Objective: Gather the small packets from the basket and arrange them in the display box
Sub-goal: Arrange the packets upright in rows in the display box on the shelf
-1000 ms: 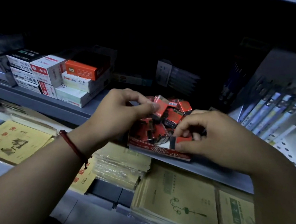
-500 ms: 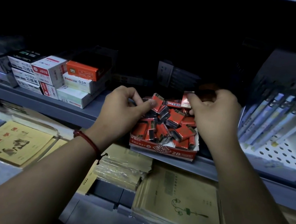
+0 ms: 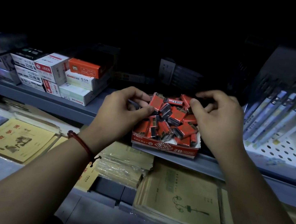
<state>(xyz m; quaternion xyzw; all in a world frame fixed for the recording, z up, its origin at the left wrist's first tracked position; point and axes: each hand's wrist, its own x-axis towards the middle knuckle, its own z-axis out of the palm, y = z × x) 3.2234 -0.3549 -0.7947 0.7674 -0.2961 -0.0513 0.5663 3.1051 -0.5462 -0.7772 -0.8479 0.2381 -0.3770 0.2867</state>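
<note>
A gray metal shelf (image 3: 50,102) is running across the dim room, and white and orange boxes (image 3: 50,72) are sitting in stacks on its left side. Pens (image 3: 274,117) are leaning in a row on a white board with holes (image 3: 279,153) at the right. Yellow notebooks (image 3: 13,139) are lying flat lower down, and everything above is looking black.

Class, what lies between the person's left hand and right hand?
Seen in the head view: a heap of small red-and-black packets, piled in the red-and-white cardboard display box, between the left hand, which pinches one, and the right hand.
</note>
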